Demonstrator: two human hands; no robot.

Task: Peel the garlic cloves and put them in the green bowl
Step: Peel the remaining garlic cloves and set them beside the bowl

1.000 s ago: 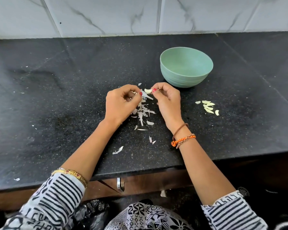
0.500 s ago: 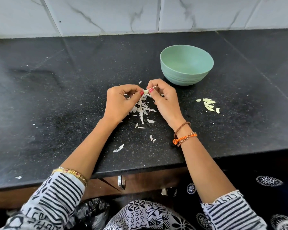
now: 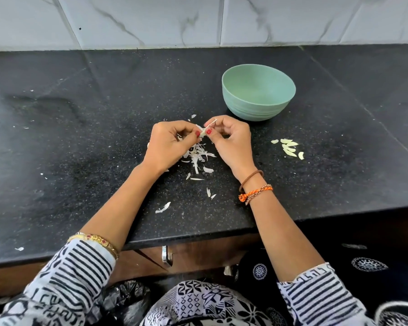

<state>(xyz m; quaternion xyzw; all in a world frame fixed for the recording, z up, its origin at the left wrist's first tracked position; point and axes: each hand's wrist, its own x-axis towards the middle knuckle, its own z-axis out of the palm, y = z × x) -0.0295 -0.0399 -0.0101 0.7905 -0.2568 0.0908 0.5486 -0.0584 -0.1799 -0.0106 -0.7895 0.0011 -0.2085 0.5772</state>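
Both the left hand (image 3: 166,144) and right hand (image 3: 231,140) pinch one garlic clove (image 3: 202,133) between fingertips, above the peel scraps (image 3: 197,156) (near the green bowl (image 3: 258,91)). It looks light, firm, slippery once bare; best held by its ends.

- black speckled stone tabletop (image 3: 104,142), a bit dusty, with faint smudges on the left
- white marble-look wall tiles (image 3: 151,20) behind it, grey veins, thin grout lines
- brown wooden cabinet front (image 3: 198,257) under the edge, with a small metal handle (image 3: 167,255)
- soft, even light, no harsh shadows
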